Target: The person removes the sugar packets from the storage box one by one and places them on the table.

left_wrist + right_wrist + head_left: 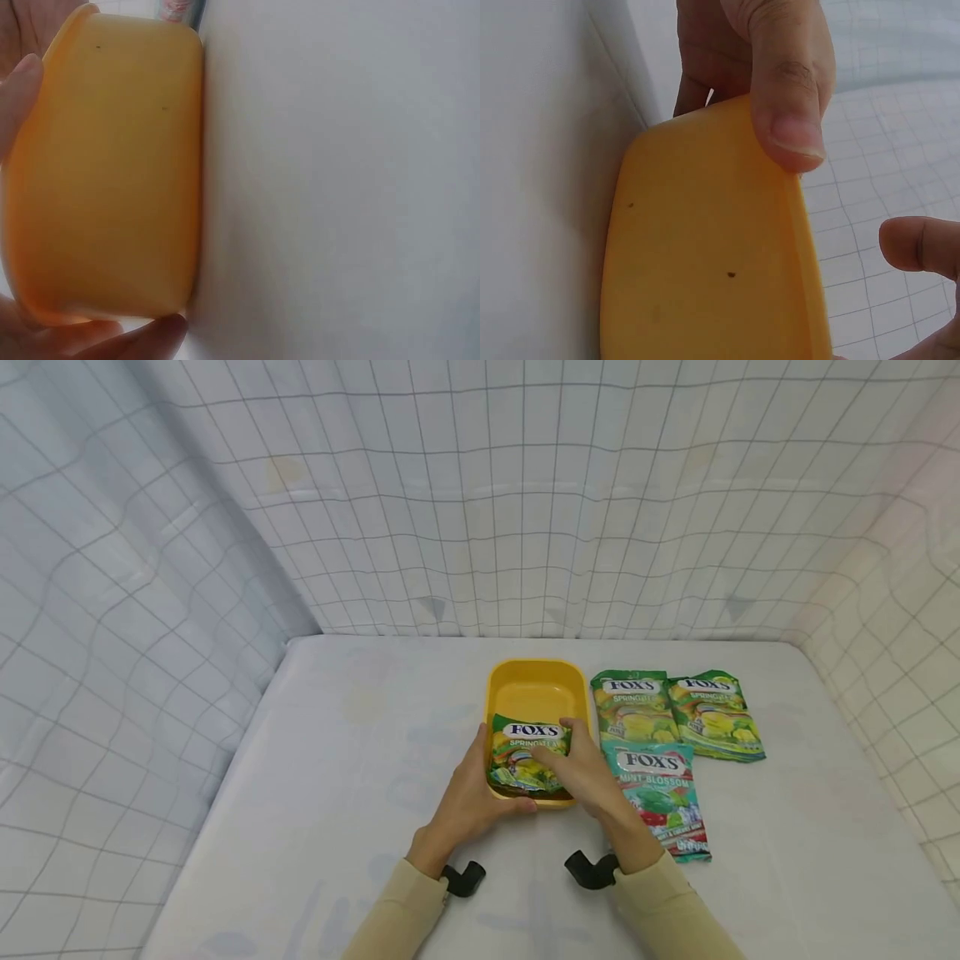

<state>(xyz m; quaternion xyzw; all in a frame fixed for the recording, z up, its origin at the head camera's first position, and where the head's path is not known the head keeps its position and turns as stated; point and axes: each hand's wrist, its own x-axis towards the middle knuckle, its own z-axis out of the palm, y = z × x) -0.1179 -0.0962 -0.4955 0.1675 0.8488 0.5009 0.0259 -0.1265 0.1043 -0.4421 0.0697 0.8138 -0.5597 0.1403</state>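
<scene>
A yellow plastic tub (pixel 537 697) stands on the white surface. Inside its near half lies a green candy bag (pixel 528 768) labelled FOX'S Spring Tea. My left hand (pixel 471 793) grips the tub at its near left corner, thumb along the near wall and fingers on the left side; the right wrist view shows that thumb (pixel 791 112) on the rim. Reaching over the right rim, my right hand (pixel 588 772) touches the bag with its thumb laid across it. The right thumb (pixel 922 244) looks straight in the right wrist view. The bag hides part of the tub's floor.
Right of the tub lie two more green Spring Tea bags, one nearer (pixel 633 710) and one farther right (pixel 716 718). A teal Mint Blossom bag (pixel 660 802) lies below them, partly behind my right forearm. White grid-patterned curtains (pixel 525 527) enclose the back and sides.
</scene>
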